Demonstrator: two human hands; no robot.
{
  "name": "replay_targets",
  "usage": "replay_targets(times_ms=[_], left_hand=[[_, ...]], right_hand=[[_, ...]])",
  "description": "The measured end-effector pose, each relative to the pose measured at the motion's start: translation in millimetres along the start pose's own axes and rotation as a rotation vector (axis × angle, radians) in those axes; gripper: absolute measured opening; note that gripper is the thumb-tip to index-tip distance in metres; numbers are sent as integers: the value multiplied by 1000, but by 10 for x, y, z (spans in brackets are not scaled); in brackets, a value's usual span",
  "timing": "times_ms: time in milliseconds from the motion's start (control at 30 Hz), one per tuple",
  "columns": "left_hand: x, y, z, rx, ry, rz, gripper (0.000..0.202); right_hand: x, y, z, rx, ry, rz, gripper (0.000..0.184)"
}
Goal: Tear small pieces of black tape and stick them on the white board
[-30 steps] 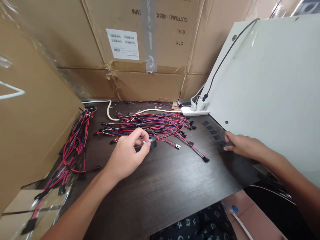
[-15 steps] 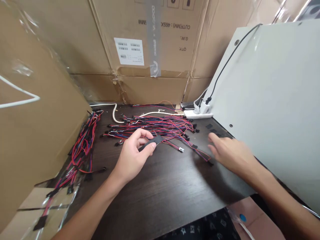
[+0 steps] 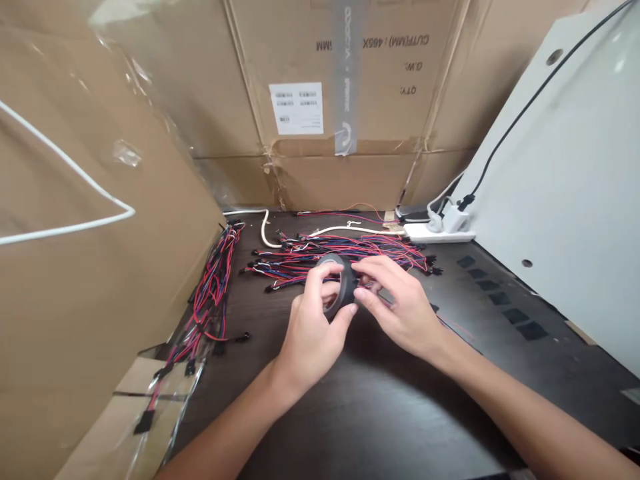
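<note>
My left hand (image 3: 313, 333) is closed around a roll of black tape (image 3: 340, 283), held upright just above the dark table (image 3: 380, 407). My right hand (image 3: 400, 303) meets it from the right, its fingertips pinched at the roll's edge. Right behind both hands lies a spread bundle of red, blue and black wires (image 3: 345, 252) with black connectors.
A second wire bundle (image 3: 213, 293) lies along the left edge beside a leaning cardboard sheet (image 3: 85, 253). Cardboard boxes (image 3: 350, 100) wall the back. A white panel (image 3: 565, 187) leans at the right, with a white power strip (image 3: 437, 232) and several cut black tape pieces (image 3: 500, 299) nearby.
My right hand left the tape pieces by the white panel and came left to the roll. My left hand lifted the roll upright. The view shifted left.
</note>
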State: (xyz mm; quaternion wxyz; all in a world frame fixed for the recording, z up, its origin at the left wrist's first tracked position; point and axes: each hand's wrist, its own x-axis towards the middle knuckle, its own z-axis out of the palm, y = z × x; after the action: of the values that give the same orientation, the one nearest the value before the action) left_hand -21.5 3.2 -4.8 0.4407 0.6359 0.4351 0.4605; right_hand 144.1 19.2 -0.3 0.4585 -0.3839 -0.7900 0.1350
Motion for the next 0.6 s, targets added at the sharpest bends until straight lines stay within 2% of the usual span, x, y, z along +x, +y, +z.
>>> replay_targets(times_ms=[133, 233, 433, 600], left_hand=[[-24, -14, 32, 96, -14, 37, 47], [-20, -25, 32, 147, -35, 73, 46], [-3, -53, -50, 214, -179, 149, 54], [4, -71, -75, 128, -282, 172, 54]], right_hand=[[-122, -30, 63, -165, 92, -59, 12], [-121, -77, 66, -181, 107, -52, 8], [-94, -98, 22, 52, 84, 141, 10], [-71, -4, -18, 189, 111, 344, 9]])
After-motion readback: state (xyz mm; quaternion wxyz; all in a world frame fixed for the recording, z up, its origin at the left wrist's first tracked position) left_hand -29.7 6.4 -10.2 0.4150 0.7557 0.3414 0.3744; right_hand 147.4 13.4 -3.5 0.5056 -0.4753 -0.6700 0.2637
